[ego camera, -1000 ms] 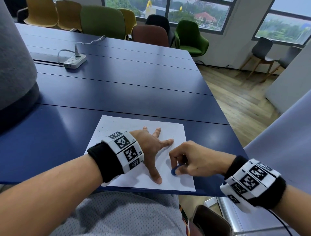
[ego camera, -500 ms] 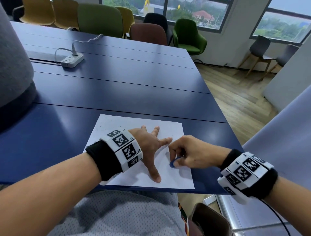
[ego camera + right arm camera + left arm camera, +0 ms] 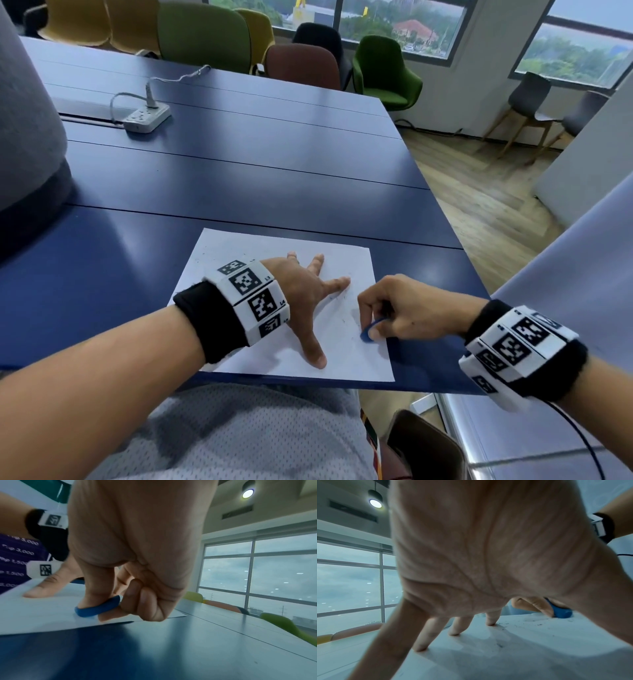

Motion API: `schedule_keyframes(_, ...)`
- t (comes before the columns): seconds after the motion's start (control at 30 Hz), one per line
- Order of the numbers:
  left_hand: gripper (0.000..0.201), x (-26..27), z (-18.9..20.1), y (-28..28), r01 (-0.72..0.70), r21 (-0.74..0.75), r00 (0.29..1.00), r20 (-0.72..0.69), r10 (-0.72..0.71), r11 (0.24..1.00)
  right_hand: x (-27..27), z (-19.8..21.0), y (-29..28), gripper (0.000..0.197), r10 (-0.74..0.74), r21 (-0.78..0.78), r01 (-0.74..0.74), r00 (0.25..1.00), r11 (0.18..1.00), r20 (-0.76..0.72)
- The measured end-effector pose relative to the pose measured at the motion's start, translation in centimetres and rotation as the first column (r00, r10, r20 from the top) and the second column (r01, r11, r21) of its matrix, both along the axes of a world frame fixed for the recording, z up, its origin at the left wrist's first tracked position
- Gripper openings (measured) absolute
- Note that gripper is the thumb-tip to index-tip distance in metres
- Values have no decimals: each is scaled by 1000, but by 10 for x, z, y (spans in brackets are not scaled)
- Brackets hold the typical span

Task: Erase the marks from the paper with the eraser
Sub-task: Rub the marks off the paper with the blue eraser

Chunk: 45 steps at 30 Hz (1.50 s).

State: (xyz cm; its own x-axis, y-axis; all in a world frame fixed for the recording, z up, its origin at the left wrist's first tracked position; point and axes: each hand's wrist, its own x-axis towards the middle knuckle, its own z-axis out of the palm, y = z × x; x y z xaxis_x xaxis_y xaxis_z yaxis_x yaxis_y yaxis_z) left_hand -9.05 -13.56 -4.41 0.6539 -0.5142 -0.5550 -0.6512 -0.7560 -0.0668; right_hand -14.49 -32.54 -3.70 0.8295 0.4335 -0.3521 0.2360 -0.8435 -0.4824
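A white sheet of paper [image 3: 239, 257] lies near the front edge of the dark blue table [image 3: 239, 164]. My left hand [image 3: 308, 294] presses it flat with fingers spread and straight; its fingertips [image 3: 420, 648] touch the sheet. My right hand [image 3: 394, 315] pinches a small blue eraser [image 3: 370, 330] and holds it down on the paper's right side, near the lower right corner. The eraser [image 3: 97, 608] sits between thumb and fingers, its edge on the sheet. Dark eraser crumbs and faint marks [image 3: 539, 624] lie on the paper between the two hands.
A white power strip [image 3: 147, 116] with a cable lies at the far left of the table. A grey rounded object [image 3: 24, 137] stands at the left edge. Coloured chairs [image 3: 205, 34] line the far side. The table's right edge [image 3: 472, 274] is close to my right hand.
The right hand with the eraser has shifted slightly along the paper's right side, rubbing. The left hand stays spread on the sheet.
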Motion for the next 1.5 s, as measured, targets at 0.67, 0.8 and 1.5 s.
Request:
schedule_keyframes(0.67, 119, -4, 8, 43, 46, -175, 999, 28, -42, 983, 29, -7, 5, 11, -127, 2, 128, 978, 992, 165)
schedule_keyframes(0.8, 120, -3, 8, 39, 76, -142, 996, 57, -69, 987, 12, -8, 26, 12, -58, 37, 53, 988, 998, 141)
schedule_keyframes(1.5, 133, -6, 7, 36, 94, -49, 994, 62, -91, 994, -6, -2, 57, 11, 109, 8, -110, 991, 994, 82)
